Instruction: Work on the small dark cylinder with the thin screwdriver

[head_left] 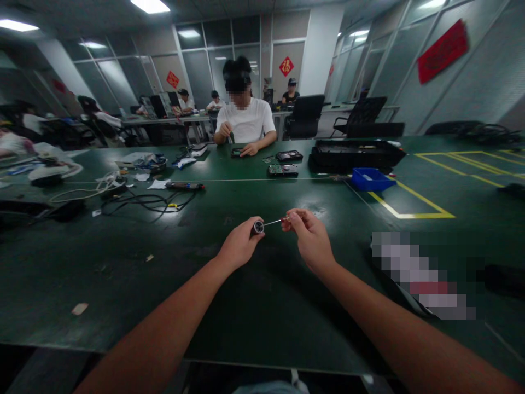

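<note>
My left hand [241, 244] is closed around a small dark cylindrical part [257, 228] with a pale ring at its open end, which faces right. In my right hand [308, 236] is a screwdriver [273, 222], pinched by its reddish handle. Its thin metal shaft points left, and the tip reaches the ringed end of the cylinder; whether it sits inside cannot be made out. Both hands are held over the middle of the green table [246, 323]. My fingers hide most of the cylinder's body and part of the screwdriver handle.
Across the table a person [246, 117] works on a small device. Hard drives [283, 171], a black tray [356, 156] and a blue bin [372, 179] lie ahead and right. Cables [143, 201] and a pen-like tool [185, 186] lie left. A blurred-out packet [414, 273] is at right.
</note>
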A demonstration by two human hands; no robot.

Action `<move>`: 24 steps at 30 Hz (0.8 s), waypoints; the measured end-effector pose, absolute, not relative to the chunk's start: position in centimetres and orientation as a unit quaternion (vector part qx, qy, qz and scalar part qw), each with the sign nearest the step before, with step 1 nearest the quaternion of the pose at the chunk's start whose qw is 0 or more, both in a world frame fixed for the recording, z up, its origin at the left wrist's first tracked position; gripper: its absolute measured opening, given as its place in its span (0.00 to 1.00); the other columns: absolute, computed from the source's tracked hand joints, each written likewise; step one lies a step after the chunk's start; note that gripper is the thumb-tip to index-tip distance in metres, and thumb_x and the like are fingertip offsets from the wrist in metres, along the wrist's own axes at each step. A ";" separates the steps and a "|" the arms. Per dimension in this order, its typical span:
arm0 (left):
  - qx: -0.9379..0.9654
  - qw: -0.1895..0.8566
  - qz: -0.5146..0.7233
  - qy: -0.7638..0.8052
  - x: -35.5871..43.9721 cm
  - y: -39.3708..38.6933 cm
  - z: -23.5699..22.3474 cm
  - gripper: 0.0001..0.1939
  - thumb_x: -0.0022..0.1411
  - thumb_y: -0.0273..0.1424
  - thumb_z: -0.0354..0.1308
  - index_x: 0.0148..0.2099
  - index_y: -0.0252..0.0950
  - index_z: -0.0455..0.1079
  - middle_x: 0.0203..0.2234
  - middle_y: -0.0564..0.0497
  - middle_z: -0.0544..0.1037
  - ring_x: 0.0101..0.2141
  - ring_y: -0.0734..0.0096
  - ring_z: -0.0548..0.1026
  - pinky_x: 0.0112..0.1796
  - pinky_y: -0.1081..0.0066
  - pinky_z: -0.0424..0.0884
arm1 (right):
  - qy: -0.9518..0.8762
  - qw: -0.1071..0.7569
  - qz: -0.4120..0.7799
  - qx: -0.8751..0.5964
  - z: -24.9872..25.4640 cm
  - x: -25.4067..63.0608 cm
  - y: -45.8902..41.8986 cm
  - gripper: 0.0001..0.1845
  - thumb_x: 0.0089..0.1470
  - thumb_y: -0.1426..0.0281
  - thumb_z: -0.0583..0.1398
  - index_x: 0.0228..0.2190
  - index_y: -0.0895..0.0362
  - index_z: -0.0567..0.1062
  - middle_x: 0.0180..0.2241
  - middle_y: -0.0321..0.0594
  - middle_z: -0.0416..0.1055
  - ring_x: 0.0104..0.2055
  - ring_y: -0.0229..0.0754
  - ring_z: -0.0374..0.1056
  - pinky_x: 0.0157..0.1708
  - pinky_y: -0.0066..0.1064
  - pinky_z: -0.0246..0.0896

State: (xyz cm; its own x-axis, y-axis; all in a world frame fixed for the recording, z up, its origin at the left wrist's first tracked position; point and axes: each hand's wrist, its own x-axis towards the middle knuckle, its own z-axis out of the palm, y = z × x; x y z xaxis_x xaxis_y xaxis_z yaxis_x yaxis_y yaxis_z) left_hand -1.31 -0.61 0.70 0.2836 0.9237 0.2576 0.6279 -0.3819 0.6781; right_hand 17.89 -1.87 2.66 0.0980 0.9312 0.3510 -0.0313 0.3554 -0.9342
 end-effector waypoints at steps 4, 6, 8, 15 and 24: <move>0.795 0.196 0.308 0.485 -1.3 -0.6 0.9 0.18 0.65 0.29 0.57 0.57 0.44 0.68 0.49 0.50 0.76 0.47 0.62 0.75 0.50 0.63 0.70 | -0.442 0.633 0.484 -0.412 2.1 18.5 -0.6 0.16 0.55 0.55 0.63 0.32 0.56 0.74 0.28 0.36 0.71 0.29 0.38 0.68 0.31 0.32 0.67; 0.801 0.189 0.284 0.493 -1.2 -0.7 0.9 0.18 0.65 0.30 0.58 0.57 0.45 0.68 0.49 0.50 0.77 0.48 0.61 0.75 0.50 0.62 0.69 | -0.411 0.628 0.503 -0.429 1.8 19.0 -0.1 0.17 0.53 0.54 0.64 0.29 0.56 0.73 0.25 0.34 0.69 0.25 0.37 0.65 0.26 0.30 0.64; 0.801 0.191 0.264 0.502 -1.2 -0.7 0.8 0.18 0.65 0.31 0.58 0.57 0.45 0.69 0.48 0.50 0.77 0.48 0.61 0.75 0.50 0.62 0.69 | -0.421 0.631 0.477 -0.445 1.6 19.3 0.1 0.17 0.54 0.54 0.63 0.29 0.55 0.73 0.26 0.35 0.70 0.26 0.37 0.66 0.27 0.30 0.64; 0.797 0.187 0.247 0.518 -1.2 -0.6 0.5 0.17 0.65 0.32 0.59 0.55 0.46 0.69 0.46 0.50 0.78 0.46 0.61 0.76 0.48 0.63 0.69 | -0.521 0.622 0.359 -0.462 2.0 19.1 -0.8 0.15 0.62 0.56 0.56 0.34 0.54 0.71 0.29 0.36 0.71 0.29 0.39 0.67 0.31 0.33 0.64; 0.810 0.160 0.209 0.525 -1.2 -0.7 0.2 0.20 0.65 0.33 0.58 0.59 0.48 0.68 0.47 0.50 0.78 0.47 0.58 0.76 0.47 0.62 0.70 | -0.690 0.503 0.161 -0.496 2.9 18.7 -2.4 0.11 0.66 0.63 0.52 0.36 0.54 0.70 0.29 0.38 0.73 0.31 0.41 0.70 0.34 0.33 0.60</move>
